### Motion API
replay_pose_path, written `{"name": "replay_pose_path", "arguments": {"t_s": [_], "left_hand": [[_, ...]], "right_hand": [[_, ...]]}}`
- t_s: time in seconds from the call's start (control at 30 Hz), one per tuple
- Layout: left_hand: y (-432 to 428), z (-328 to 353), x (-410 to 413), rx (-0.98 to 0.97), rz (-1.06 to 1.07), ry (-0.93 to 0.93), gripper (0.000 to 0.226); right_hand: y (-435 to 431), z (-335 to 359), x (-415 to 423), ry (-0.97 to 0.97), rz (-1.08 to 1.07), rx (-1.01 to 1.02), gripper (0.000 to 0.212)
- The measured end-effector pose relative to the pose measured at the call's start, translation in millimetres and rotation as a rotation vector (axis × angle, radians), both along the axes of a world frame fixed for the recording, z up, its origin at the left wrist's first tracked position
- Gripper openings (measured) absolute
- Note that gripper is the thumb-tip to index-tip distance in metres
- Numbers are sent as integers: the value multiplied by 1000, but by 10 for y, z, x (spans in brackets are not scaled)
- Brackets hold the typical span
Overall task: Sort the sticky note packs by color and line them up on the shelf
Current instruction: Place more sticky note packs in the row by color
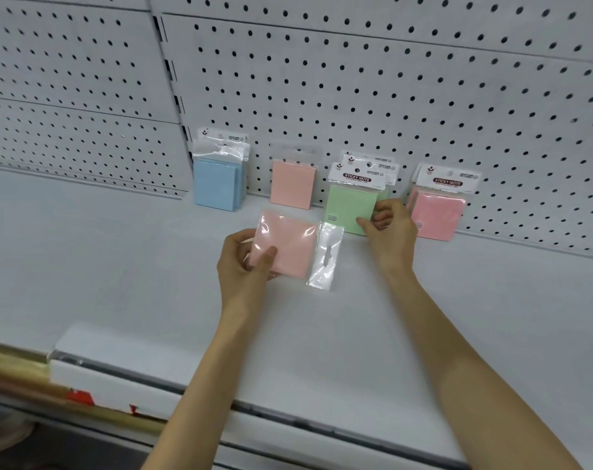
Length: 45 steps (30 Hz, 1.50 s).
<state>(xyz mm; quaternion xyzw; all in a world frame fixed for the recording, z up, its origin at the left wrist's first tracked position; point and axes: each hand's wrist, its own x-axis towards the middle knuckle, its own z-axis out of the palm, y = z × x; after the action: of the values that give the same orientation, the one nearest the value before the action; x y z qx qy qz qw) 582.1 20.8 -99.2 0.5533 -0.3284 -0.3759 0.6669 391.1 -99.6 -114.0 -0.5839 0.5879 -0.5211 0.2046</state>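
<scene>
A peach pack (pixel 283 244) is gripped in the left hand (pixel 242 262), above the shelf (pixel 118 266). The front green pack (pixel 351 208) is pinched upright by the right hand (pixel 388 228). Next, the peach pack probably belongs beside its standing match (pixel 291 183), beyond the left hand.

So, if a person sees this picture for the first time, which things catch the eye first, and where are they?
First the two bare hands in the middle: the left hand holds a peach-pink pack turned sideways above the shelf, and the right hand touches the green packs. Behind them a coloured row stands against the pegboard: blue packs, a peach pack, green, then pink packs.
</scene>
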Motion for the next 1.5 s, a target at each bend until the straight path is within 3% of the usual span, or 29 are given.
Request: {"name": "replay_pose_path", "arguments": {"t_s": [0.2,0.37,0.47,0.6,0.73,0.83,0.93,1.07,1.13,1.2,1.3,1.5], "left_hand": [[1,-13,22,0,12,32,30],[-14,-18,26,40,44,54,18],[-52,-25,52,62,20,78,11],[-80,-29,104,57,-36,187,7],[-110,-32,176,27,-72,203,9],[-174,-9,311,-4,-118,51,13],[-292,-22,573,-10,-61,-312,10],[-498,-125,1003,51,94,-1000,37],[-607,-191,1101,123,18,-1175,51],[-669,-244,1113,222,-45,-1278,61],[-683,-283,1109,272,-73,-1343,73],[-710,-303,1117,337,-127,-1344,72]], "right_hand": [[-13,-20,-33,-33,-22,-4,27],[98,81,8,-114,-103,-94,18],[283,264,170,-270,137,-15,9],[485,401,467,-326,542,352,5],[477,486,564,-306,612,430,15],[400,624,609,-197,604,413,17],[215,810,680,-20,558,327,15],[-187,1015,823,591,413,136,26],[-329,1039,939,792,387,120,22],[-402,1023,1054,927,370,130,26],[-492,956,1154,970,347,81,40],[-555,878,1191,1043,295,-32,15]]}}
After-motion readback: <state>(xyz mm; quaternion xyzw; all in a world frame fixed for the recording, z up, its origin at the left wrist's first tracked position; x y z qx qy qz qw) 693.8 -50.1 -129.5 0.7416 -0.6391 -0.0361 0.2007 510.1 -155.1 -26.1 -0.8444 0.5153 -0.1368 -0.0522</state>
